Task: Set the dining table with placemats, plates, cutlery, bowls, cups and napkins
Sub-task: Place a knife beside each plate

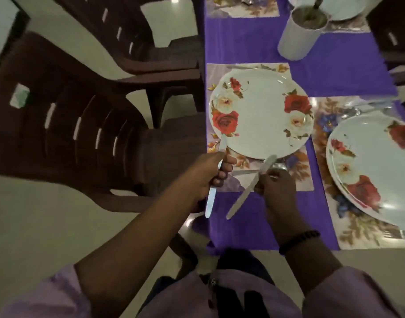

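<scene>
- The left hand [212,174] has its fingers curled round a table knife [214,180], holding it by the middle; the blade tip reaches the near rim of the rose-patterned plate [261,115].
- The right hand [275,187] pinches a second knife [249,188] along with a spoon [280,166], whose bowl shows just past the fingertips.
- That plate sits on a floral placemat [247,72] at the table's left edge, over the purple tablecloth [254,37].
- A second rose plate [371,171] lies on another placemat [328,125] toward the table's near right corner.
- A steel cup [298,35] stands near the far edge, between the settings.
- Two brown plastic chairs [82,125] stand just beside the left edge.
</scene>
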